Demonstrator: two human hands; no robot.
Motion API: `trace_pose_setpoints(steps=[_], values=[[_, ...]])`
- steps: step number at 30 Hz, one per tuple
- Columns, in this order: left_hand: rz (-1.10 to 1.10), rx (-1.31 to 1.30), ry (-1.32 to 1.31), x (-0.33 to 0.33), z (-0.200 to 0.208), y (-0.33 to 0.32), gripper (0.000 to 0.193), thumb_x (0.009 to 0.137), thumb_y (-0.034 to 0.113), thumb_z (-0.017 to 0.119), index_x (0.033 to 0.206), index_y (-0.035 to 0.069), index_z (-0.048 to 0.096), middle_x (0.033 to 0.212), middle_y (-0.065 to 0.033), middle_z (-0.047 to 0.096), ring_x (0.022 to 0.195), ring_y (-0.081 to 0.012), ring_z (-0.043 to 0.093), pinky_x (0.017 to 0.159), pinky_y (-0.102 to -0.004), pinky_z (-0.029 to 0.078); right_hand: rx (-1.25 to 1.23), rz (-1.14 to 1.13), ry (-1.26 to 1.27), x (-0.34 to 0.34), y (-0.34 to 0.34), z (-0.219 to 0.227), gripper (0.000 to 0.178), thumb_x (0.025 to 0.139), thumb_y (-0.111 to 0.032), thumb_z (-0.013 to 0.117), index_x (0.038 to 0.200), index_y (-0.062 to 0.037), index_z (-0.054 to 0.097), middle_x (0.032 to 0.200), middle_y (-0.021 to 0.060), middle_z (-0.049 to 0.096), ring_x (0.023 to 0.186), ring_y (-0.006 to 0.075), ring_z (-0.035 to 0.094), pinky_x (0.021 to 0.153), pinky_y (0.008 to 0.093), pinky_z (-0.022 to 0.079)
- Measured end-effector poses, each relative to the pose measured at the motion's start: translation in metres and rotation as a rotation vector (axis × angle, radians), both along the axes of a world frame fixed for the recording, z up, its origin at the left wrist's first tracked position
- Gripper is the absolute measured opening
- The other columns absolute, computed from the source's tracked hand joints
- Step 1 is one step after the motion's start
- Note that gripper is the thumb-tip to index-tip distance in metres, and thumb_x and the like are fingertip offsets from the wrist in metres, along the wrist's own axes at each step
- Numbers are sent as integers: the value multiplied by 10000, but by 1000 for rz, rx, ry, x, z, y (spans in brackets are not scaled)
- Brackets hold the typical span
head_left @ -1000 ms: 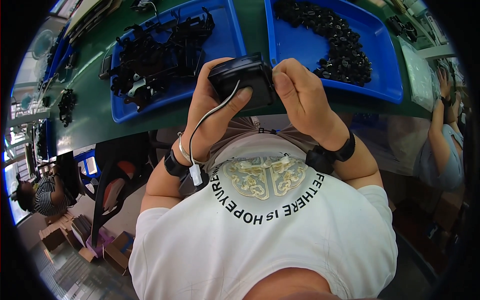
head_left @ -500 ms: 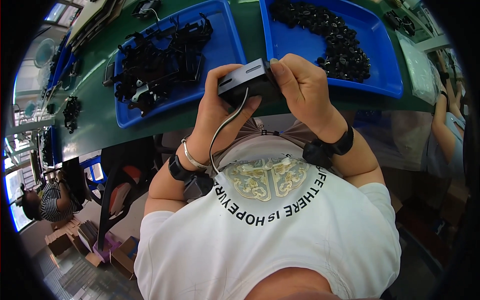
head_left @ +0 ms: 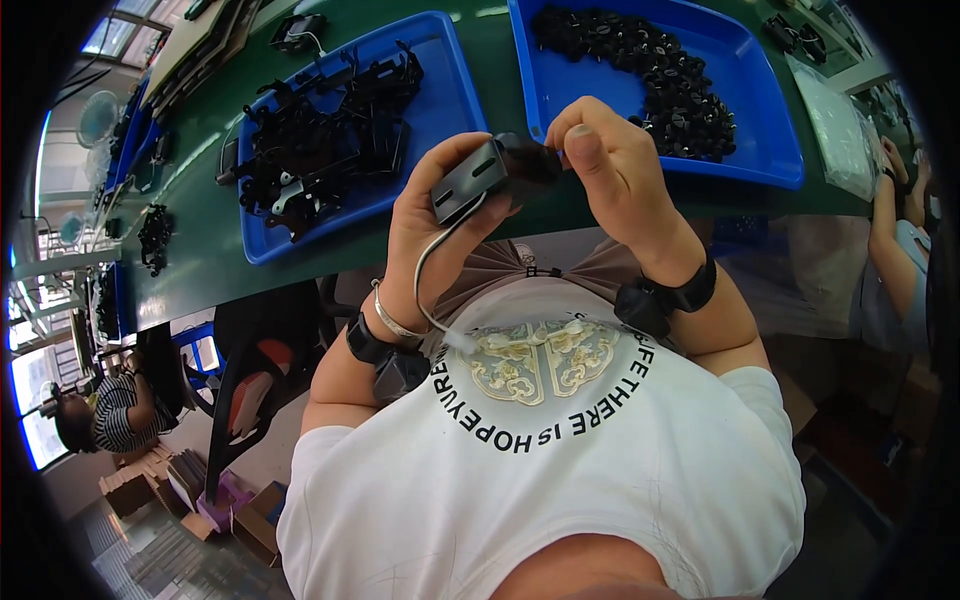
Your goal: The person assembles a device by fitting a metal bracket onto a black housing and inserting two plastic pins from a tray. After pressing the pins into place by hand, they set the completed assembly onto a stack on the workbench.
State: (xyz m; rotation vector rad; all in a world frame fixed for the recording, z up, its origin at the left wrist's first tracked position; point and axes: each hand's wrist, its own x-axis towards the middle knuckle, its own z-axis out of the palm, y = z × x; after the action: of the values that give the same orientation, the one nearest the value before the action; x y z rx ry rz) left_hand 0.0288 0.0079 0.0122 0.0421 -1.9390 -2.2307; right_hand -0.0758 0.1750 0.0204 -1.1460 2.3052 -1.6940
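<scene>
A black box-shaped device (head_left: 527,170) with a grey slotted metal face is tilted in my left hand (head_left: 432,205). My fingers wrap its far side and the thumb presses from below. From it a thin grey cable (head_left: 424,275) curves down to a white plug (head_left: 460,342) in front of my shirt. My right hand (head_left: 622,180) is just right of the device's dark rounded end, its thumb raised away from its bent fingers. The fingertips are close to that end; whether they touch it I cannot tell.
On the green table (head_left: 190,265), a blue tray (head_left: 452,110) at left holds black brackets (head_left: 335,130). Another blue tray (head_left: 600,100) at right contains many small black knob-like parts (head_left: 690,100). Clear plastic bags (head_left: 838,130) lie farther right. A co-worker's arm (head_left: 882,230) shows at the right edge.
My right hand has come off the device's right end, and its thumb has lifted. The device has turned in my left hand, its slotted face now tilting more to the left.
</scene>
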Motion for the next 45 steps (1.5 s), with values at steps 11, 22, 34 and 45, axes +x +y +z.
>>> trace_pose_setpoints(steps=[11,22,34,45], values=[[92,451,58,-7,-12,4,399,810,-90,584,1138,91,446,1081,-100,583,995,-224,590,811,-396,544,128,15,556,21,-1,4,624,849,-435,576,1235,46,479,1316,204,419,1144,314,432,968,392,341],[165,425,148,-8,-13,1,386,795,-116,586,1096,86,453,1022,-87,601,958,-216,605,788,-397,553,75,55,490,24,-11,9,643,829,-453,586,1231,40,499,1390,214,335,1268,356,287,1018,426,257],[182,373,92,-8,-11,-5,322,813,-75,592,1080,48,461,1018,-86,601,917,-189,607,763,-352,550,48,-85,484,12,-13,15,586,829,-450,587,1211,-8,538,1390,216,340,1286,359,265,1048,422,197],[191,373,92,-10,-10,-6,327,817,-74,586,1096,37,459,1014,-94,609,912,-192,611,766,-345,544,-35,61,486,18,-4,20,568,841,-393,597,1243,-3,507,1413,203,319,1302,355,259,1058,415,177]])
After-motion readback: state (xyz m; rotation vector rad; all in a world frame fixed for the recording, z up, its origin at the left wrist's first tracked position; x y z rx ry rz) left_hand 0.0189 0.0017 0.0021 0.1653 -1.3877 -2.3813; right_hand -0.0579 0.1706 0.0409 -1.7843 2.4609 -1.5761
